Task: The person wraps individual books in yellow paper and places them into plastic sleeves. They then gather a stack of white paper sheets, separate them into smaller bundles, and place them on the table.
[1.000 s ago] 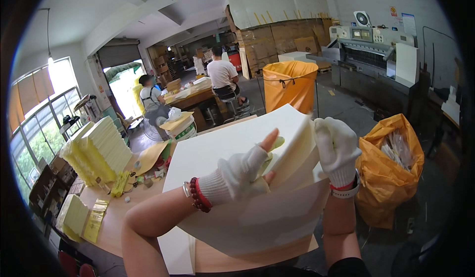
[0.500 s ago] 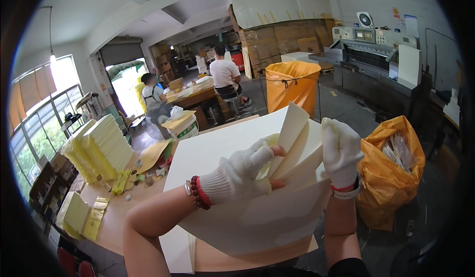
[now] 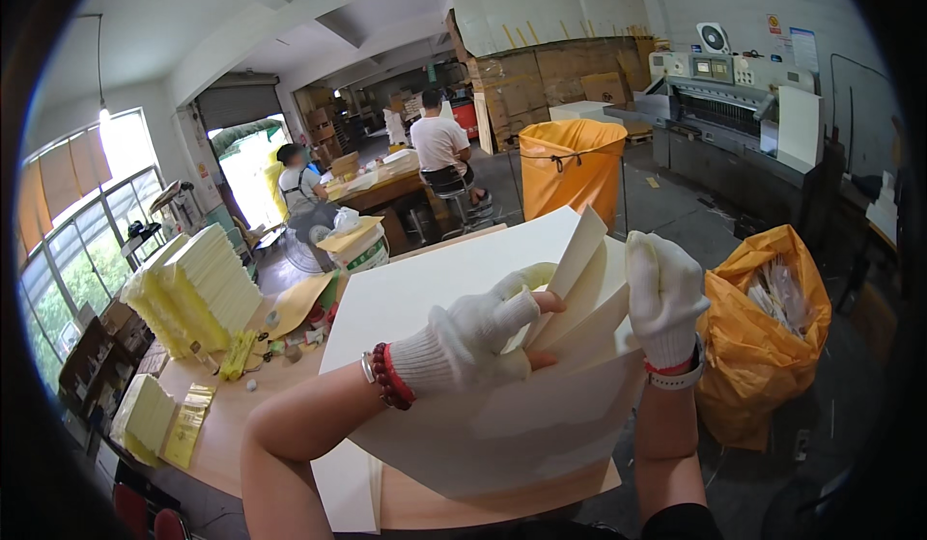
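Observation:
Large white sheets of paper or thin card [image 3: 521, 443] are lifted and curled toward me over a stack of white sheets [image 3: 425, 279] on the table. My left hand [image 3: 483, 332], in a white knit glove with bare fingertips, is closed on the sheets, its fingers reaching in among their fanned edges. At the sheets' right edge, my right hand [image 3: 664, 299], gloved the same way, is closed with its fingers curled in. The fingertips of that hand are hidden, but it seems to pinch the sheets' corner.
Stacks of pale yellow-edged sheets [image 3: 208, 284] stand on the wooden table [image 3: 227, 434] at left, near scissors and small clutter. An orange bag [image 3: 768, 366] of scraps sits at right; another orange bag [image 3: 570, 168] stands beyond the table. Two people sit at a farther table.
The curled sheet edge between my hands has tipped slightly to the right, and my left fingertips have shifted a little right with it. Both hands keep their hold.

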Motion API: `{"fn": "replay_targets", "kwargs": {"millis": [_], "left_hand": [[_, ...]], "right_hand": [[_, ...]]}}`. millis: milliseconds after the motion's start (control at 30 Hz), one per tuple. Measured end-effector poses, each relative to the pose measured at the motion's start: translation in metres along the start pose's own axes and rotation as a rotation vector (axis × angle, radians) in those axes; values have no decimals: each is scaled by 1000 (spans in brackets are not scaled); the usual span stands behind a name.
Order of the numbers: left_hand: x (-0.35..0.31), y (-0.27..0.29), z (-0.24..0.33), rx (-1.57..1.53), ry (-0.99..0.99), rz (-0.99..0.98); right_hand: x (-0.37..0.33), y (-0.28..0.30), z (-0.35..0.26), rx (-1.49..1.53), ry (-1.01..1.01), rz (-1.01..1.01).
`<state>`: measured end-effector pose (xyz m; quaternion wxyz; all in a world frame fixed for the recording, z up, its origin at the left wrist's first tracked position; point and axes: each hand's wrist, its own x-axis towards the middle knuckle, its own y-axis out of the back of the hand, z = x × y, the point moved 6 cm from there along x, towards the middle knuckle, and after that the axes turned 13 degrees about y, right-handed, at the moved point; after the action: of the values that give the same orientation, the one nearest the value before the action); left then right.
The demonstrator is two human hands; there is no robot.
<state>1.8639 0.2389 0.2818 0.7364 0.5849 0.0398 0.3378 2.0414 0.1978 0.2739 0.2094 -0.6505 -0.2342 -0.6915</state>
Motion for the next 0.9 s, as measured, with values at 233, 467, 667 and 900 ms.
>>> {"fn": "replay_targets", "kwargs": {"millis": [233, 467, 667, 900], "left_hand": [[-1, 0, -1, -24, -5, 17], [2, 3, 12, 40, 74, -135], [-1, 4, 8, 16, -22, 39], [1, 2, 2, -3, -17, 27]], "right_hand": [[0, -3, 1, 18, 2, -59], [-1, 1, -6, -102, 161, 20], [-3, 0, 2, 24, -7, -56], [-12, 1, -12, -350, 351, 37]]}}
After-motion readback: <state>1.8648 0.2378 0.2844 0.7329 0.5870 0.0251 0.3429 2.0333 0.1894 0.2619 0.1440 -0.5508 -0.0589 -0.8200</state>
